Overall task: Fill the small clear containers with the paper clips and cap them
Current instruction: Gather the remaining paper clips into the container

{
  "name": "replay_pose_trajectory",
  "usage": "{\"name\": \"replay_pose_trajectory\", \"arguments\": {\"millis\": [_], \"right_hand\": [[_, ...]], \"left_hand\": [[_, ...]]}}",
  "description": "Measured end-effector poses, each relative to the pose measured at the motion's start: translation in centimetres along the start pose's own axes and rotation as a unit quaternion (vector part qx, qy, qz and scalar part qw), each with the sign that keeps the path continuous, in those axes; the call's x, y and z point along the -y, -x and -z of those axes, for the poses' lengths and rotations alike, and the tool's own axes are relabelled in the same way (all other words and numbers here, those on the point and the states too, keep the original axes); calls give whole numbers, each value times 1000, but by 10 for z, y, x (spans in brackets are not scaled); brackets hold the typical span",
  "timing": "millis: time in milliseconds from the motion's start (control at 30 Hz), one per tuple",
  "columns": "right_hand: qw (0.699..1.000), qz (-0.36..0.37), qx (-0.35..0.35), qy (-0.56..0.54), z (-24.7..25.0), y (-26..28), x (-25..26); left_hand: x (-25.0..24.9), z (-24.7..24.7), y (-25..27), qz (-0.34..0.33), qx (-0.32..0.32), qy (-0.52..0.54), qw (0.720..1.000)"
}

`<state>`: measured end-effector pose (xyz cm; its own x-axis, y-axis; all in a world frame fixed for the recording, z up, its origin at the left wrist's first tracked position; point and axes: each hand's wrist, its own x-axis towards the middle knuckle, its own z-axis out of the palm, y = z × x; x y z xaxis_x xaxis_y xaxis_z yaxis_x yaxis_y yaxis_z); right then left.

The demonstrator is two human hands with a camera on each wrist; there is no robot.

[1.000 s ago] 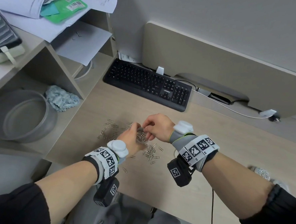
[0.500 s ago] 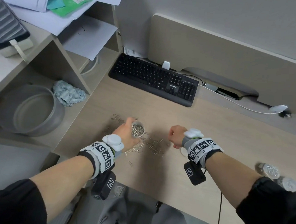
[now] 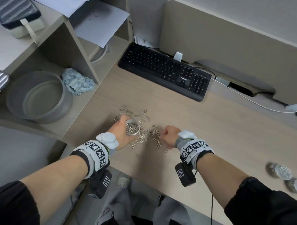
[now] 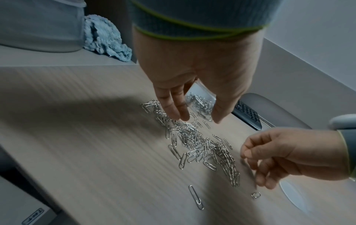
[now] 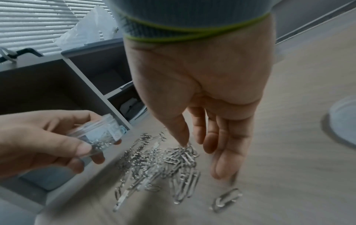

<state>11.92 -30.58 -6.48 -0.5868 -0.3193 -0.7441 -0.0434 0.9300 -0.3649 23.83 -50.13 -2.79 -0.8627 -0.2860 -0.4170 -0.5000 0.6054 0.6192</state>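
My left hand (image 3: 124, 131) grips a small clear container (image 3: 132, 128), uncapped and partly filled with paper clips, just above the desk. The left wrist view shows that container (image 4: 200, 102) between my thumb and fingers. A pile of loose silver paper clips (image 3: 150, 136) lies on the desk between my hands. To the right of the pile, my right hand (image 3: 166, 132) reaches down with loosely bent fingers and holds nothing. In the right wrist view its thumb tip touches the pile (image 5: 173, 161). A clear round lid (image 5: 342, 121) lies flat on the desk right of that hand.
Two filled containers (image 3: 279, 170) stand blurred at the desk's right edge. A black keyboard (image 3: 164, 71) lies behind the clips. To the left, a shelf unit holds a grey bowl (image 3: 14, 102) and a blue cloth (image 3: 77, 83). A white cable (image 3: 249, 101) runs along the back.
My right hand has left the container's mouth and dropped to the right side of the clip pile. My left hand has carried the container slightly left and lower.
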Motion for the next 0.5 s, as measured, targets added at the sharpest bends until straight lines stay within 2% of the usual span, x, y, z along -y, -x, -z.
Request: {"name": "replay_pose_trajectory", "arguments": {"millis": [67, 167, 333, 400, 500], "right_hand": [[999, -40, 28, -5, 4, 1, -14], [999, -45, 26, -17, 4, 0, -24], [995, 15, 36, -96, -11, -5, 13], [993, 38, 19, -113, -16, -5, 26], [991, 70, 63, -100, -27, 3, 39]], "left_hand": [[-1, 3, 1, -3, -4, 4, 1000], [0, 7, 0, 1, -11, 4, 1000], [13, 12, 3, 23, -24, 9, 999], [17, 15, 5, 28, -25, 12, 999], [21, 21, 8, 26, -31, 19, 999]]}}
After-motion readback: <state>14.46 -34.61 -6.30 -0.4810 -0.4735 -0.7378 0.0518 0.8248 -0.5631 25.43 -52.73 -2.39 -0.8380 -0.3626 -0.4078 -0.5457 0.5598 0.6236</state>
